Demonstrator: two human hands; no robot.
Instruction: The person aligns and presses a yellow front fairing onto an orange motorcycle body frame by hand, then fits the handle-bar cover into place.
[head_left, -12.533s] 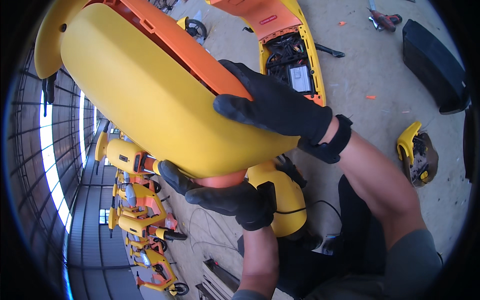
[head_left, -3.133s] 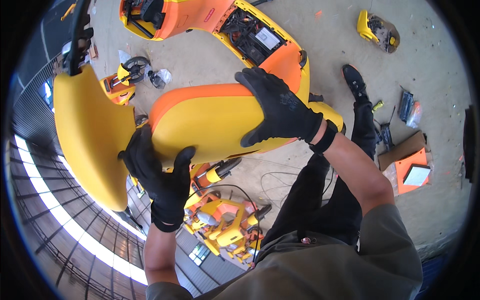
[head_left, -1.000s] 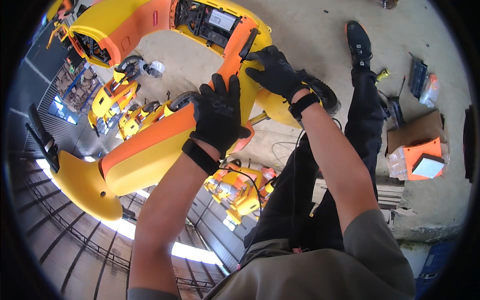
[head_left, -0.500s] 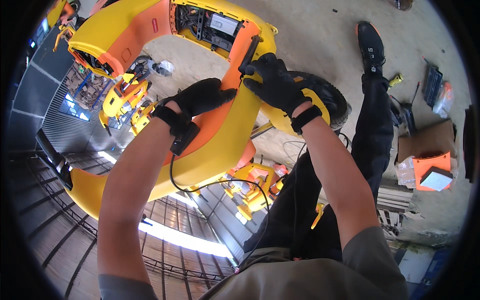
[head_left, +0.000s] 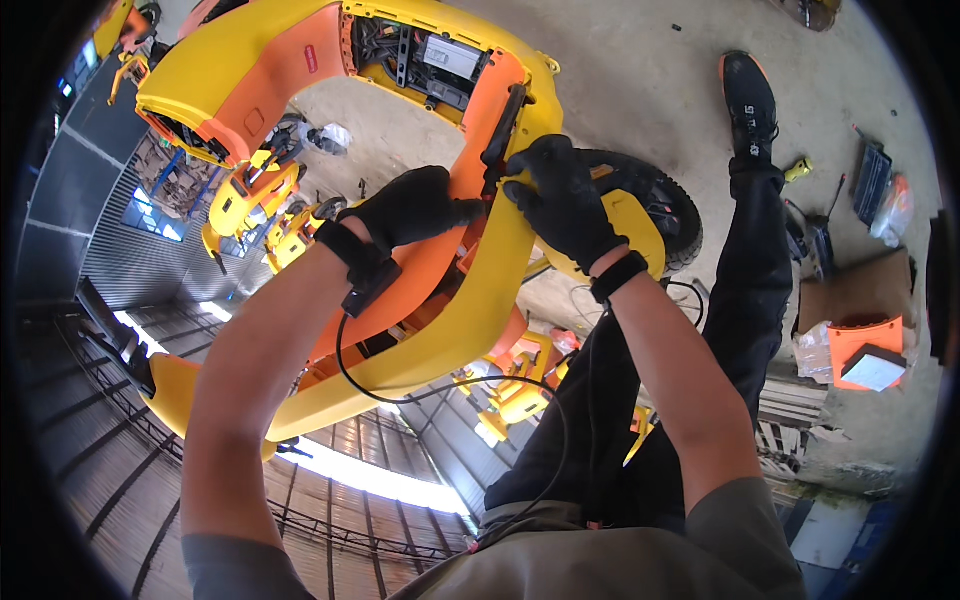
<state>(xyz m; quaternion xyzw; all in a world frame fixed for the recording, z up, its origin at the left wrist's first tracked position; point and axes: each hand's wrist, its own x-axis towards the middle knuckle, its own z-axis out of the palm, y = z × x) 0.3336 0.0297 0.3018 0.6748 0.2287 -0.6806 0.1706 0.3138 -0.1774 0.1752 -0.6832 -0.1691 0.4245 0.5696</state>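
Note:
A yellow side panel [head_left: 455,340] stands partly apart from the orange panel [head_left: 400,275] of a yellow-and-orange vehicle body. Dark parts show in the long gap between the two. My right hand [head_left: 568,195], in a black glove, is closed on the upper end of the yellow panel, with thumb and fingers pinching its edge. My left hand [head_left: 405,208], also gloved, bears on the orange panel beside the gap. Its thumb points toward the gap, and its other fingers bend over the panel's far edge, where their tips are hidden.
An open bay with wiring and a silver box [head_left: 452,57] lies beyond my hands. A black wheel [head_left: 675,215] stands to the right. Farther right are a cardboard box [head_left: 850,290], a black tray [head_left: 872,180] and a yellow-handled tool [head_left: 798,169]. A black cable [head_left: 480,378] loops from my left wrist.
The yellow side panel has come away from the orange panel, opening a gap along their seam. My right hand has moved slightly down and right with the panel's end.

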